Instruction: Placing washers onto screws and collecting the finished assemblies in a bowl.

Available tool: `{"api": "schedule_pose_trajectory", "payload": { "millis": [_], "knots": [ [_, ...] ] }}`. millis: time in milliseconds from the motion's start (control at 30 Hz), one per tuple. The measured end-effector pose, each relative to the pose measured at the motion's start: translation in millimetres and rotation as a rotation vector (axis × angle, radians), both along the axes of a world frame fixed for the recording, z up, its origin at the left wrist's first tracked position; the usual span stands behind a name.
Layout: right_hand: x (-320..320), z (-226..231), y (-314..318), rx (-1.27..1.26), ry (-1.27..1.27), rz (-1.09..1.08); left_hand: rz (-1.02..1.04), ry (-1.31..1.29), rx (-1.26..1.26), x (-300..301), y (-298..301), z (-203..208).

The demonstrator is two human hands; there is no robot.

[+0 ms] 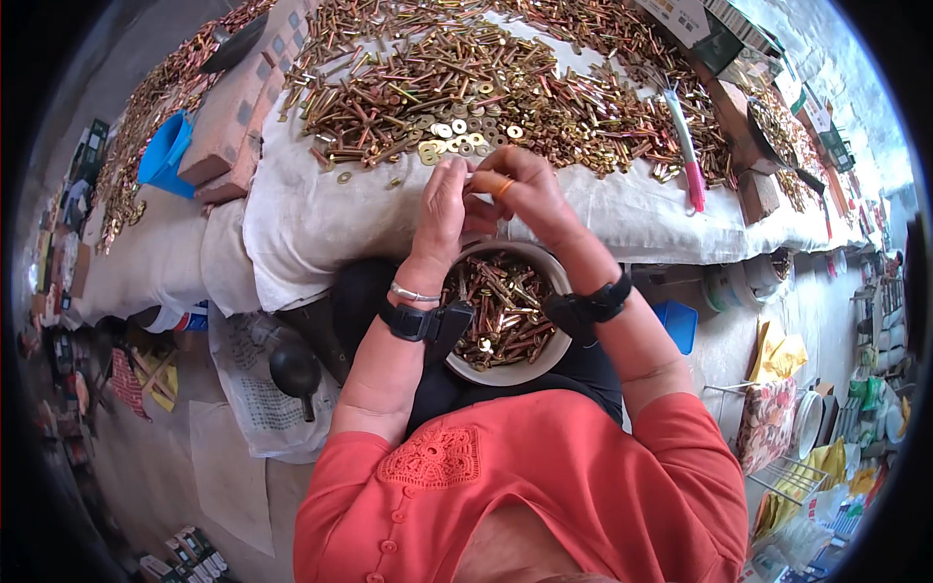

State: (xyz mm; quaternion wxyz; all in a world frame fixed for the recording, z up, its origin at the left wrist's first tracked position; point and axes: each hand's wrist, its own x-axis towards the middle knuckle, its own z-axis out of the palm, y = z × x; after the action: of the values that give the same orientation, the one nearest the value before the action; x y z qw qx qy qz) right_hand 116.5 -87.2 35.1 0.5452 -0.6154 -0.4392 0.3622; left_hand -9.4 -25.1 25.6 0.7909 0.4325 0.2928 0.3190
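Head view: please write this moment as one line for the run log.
left grip: close beside right grip | anything held: unclear | washers: just beyond both grips | bowl: nearer body, holding bolts

- Bolts (360,117): brassy gold, with coppery, reddish and faintly greenish glints
- Washers (444,130): yellow-gold, several paler and almost silvery
- Bowl (507,377): greyish beige
- Cloth (330,209): off-white, shaded grey in the creases
- Bricks (222,146): dusty pinkish red, dark grey squares along one side
- Cup (167,154): bright blue
- Stick (686,141): pale bluish white, hot pink at the near end
- Shirt (583,457): plain coral red
- Crochet patch (434,459): the same red, in a lacy openwork motif
- Finger band (503,188): orange
- Bracelet (415,294): silver
- Wrist straps (408,321): black
- Scoop (294,369): black
- Tray (677,325): blue
- Cushion (768,432): mottled reddish brown and cream
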Motion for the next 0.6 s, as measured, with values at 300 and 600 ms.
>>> {"api": "schedule_pose_trajectory", "payload": {
  "millis": [300, 600],
  "knots": [
    [69, -8, -20, -0.068, -0.316, -0.370, -0.027, -0.075, 0.084, 4, 6, -7],
    [72, -26, -22, -0.225, -1.003, -0.331, -0.058, -0.103, 0.156, 3, 1, -8]
  ]
}}
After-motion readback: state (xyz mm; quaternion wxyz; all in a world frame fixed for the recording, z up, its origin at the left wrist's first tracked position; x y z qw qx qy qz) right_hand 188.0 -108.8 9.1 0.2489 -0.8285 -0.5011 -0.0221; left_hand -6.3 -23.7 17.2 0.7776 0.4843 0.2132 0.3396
